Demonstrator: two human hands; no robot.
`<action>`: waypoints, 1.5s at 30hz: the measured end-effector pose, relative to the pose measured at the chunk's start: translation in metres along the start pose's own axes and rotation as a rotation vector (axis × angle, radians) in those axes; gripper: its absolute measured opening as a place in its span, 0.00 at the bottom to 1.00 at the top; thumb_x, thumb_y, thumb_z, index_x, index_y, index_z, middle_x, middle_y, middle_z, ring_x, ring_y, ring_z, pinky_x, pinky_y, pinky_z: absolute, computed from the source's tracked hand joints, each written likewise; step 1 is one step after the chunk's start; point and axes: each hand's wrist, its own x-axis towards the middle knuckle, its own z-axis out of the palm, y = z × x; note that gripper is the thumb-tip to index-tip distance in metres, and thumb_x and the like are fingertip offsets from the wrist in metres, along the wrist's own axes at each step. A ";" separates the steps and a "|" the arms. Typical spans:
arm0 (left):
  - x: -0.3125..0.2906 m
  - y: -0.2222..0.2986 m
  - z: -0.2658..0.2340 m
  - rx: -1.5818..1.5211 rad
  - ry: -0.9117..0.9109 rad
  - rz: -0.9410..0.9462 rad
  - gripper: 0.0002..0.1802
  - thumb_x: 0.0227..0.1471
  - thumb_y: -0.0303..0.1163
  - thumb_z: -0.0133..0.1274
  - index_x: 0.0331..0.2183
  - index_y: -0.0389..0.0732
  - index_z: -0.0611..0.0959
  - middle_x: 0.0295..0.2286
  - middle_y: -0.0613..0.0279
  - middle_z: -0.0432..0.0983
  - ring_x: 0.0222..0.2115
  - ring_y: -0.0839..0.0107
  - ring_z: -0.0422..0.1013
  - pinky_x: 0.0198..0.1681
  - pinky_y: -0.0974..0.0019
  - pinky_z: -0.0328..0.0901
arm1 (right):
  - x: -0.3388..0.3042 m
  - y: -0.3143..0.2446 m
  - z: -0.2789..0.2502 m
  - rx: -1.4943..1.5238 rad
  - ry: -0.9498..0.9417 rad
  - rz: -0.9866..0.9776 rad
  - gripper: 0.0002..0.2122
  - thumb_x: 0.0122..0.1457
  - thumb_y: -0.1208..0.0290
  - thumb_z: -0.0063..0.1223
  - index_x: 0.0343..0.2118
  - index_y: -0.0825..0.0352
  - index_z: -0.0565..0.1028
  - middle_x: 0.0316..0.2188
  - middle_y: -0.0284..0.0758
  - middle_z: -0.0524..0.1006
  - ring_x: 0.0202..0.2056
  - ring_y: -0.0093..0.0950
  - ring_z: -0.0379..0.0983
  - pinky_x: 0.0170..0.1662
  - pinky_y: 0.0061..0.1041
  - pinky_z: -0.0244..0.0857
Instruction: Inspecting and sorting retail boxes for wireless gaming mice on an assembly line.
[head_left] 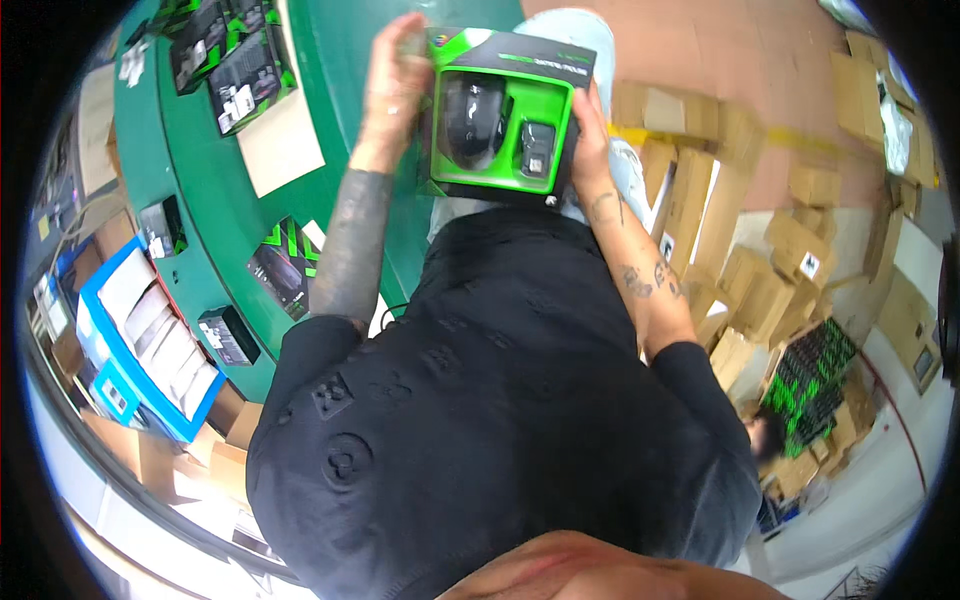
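Head view: windowed box (530, 100) at 12 o'clock, left hand (398, 75) clamped on its 9 o'clock side, right hand (592, 140) on its 3 o'clock side. Step apparently two-handed holding; moving box calls for even grip.

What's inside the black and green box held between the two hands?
Visible in the box: a black computer mouse and a small black block-shaped piece, set in a green insert. Anything behind the insert is covered.
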 end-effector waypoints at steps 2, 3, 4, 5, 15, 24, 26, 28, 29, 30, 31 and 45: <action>-0.017 -0.026 -0.005 0.020 0.031 -0.221 0.37 0.38 0.31 0.60 0.50 0.40 0.63 0.44 0.63 0.66 0.45 0.72 0.61 0.51 0.67 0.53 | -0.001 0.016 0.001 0.380 0.061 0.280 0.27 0.59 0.61 0.35 0.58 0.70 0.47 0.57 0.42 0.50 0.58 0.31 0.45 0.58 0.26 0.38; -0.028 -0.034 -0.011 -0.088 0.073 -0.289 0.37 0.37 0.30 0.60 0.50 0.41 0.63 0.44 0.63 0.66 0.46 0.71 0.60 0.51 0.67 0.53 | -0.001 0.011 0.004 0.348 0.005 0.363 0.27 0.60 0.59 0.32 0.57 0.70 0.48 0.56 0.42 0.53 0.56 0.31 0.49 0.56 0.26 0.44; -0.041 -0.039 -0.025 -0.297 0.153 -0.345 0.37 0.36 0.29 0.61 0.50 0.40 0.64 0.43 0.63 0.66 0.46 0.71 0.61 0.51 0.68 0.53 | -0.004 0.004 0.008 0.314 -0.052 0.444 0.26 0.61 0.56 0.30 0.57 0.70 0.50 0.54 0.42 0.56 0.54 0.31 0.53 0.54 0.27 0.50; -0.056 -0.053 -0.054 -0.240 0.317 -0.260 0.35 0.39 0.29 0.58 0.50 0.38 0.64 0.43 0.62 0.66 0.44 0.73 0.62 0.49 0.69 0.55 | -0.002 0.001 0.010 0.127 -0.186 0.410 0.25 0.61 0.57 0.32 0.56 0.70 0.52 0.52 0.42 0.59 0.51 0.30 0.58 0.49 0.26 0.57; -0.182 -0.129 -0.119 -0.576 0.774 -0.642 0.26 0.46 0.48 0.51 0.39 0.36 0.70 0.31 0.55 0.73 0.30 0.64 0.71 0.32 0.66 0.67 | 0.014 0.007 0.022 -0.125 -0.128 0.502 0.13 0.57 0.72 0.44 0.44 0.71 0.66 0.39 0.39 0.70 0.33 0.23 0.71 0.27 0.18 0.68; 0.024 -0.073 -0.267 1.352 1.171 -0.139 0.54 0.24 0.67 0.55 0.40 0.25 0.67 0.39 0.37 0.66 0.40 0.49 0.64 0.43 0.57 0.60 | 0.005 0.009 0.017 -0.133 -0.112 0.523 0.12 0.56 0.72 0.45 0.43 0.70 0.67 0.38 0.36 0.71 0.31 0.22 0.71 0.29 0.17 0.67; 0.004 -0.066 -0.353 1.147 1.204 -0.444 0.64 0.18 0.69 0.57 0.45 0.22 0.65 0.45 0.37 0.63 0.47 0.50 0.62 0.50 0.60 0.57 | 0.005 0.007 0.028 -0.109 -0.157 0.530 0.13 0.56 0.71 0.45 0.43 0.70 0.67 0.38 0.36 0.71 0.31 0.22 0.71 0.29 0.17 0.68; 0.027 -0.074 -0.354 0.712 0.939 -0.191 0.54 0.21 0.55 0.65 0.46 0.27 0.67 0.43 0.43 0.67 0.46 0.61 0.64 0.49 0.63 0.58 | 0.007 0.009 0.018 -0.110 -0.104 0.512 0.13 0.57 0.71 0.45 0.43 0.70 0.66 0.38 0.36 0.71 0.31 0.21 0.71 0.29 0.17 0.68; 0.038 -0.078 -0.343 0.651 0.897 -0.159 0.47 0.24 0.48 0.66 0.44 0.29 0.69 0.43 0.46 0.67 0.40 0.62 0.67 0.45 0.65 0.61 | 0.009 0.010 0.014 -0.084 -0.078 0.525 0.13 0.57 0.71 0.45 0.43 0.70 0.66 0.38 0.36 0.71 0.31 0.21 0.71 0.28 0.17 0.68; 0.043 -0.079 -0.323 0.593 0.861 -0.134 0.40 0.27 0.40 0.67 0.43 0.31 0.70 0.42 0.48 0.67 0.35 0.62 0.71 0.41 0.68 0.64 | 0.009 0.009 0.011 -0.055 -0.057 0.543 0.13 0.57 0.71 0.45 0.43 0.70 0.66 0.38 0.36 0.70 0.31 0.21 0.71 0.28 0.17 0.68; 0.039 -0.083 -0.318 0.614 0.864 -0.087 0.40 0.27 0.40 0.67 0.43 0.32 0.70 0.42 0.49 0.68 0.34 0.63 0.70 0.41 0.68 0.64 | 0.011 0.006 0.015 -0.038 -0.048 0.540 0.12 0.57 0.72 0.44 0.43 0.70 0.66 0.38 0.36 0.70 0.30 0.21 0.71 0.27 0.17 0.68; -0.041 0.029 -0.025 1.003 0.048 1.141 0.08 0.31 0.20 0.51 0.21 0.41 0.74 0.31 0.61 0.72 0.35 0.60 0.68 0.38 0.58 0.64 | 0.034 -0.029 0.019 0.598 -0.232 0.829 0.28 0.57 0.48 0.34 0.53 0.66 0.56 0.44 0.45 0.68 0.41 0.36 0.69 0.43 0.33 0.65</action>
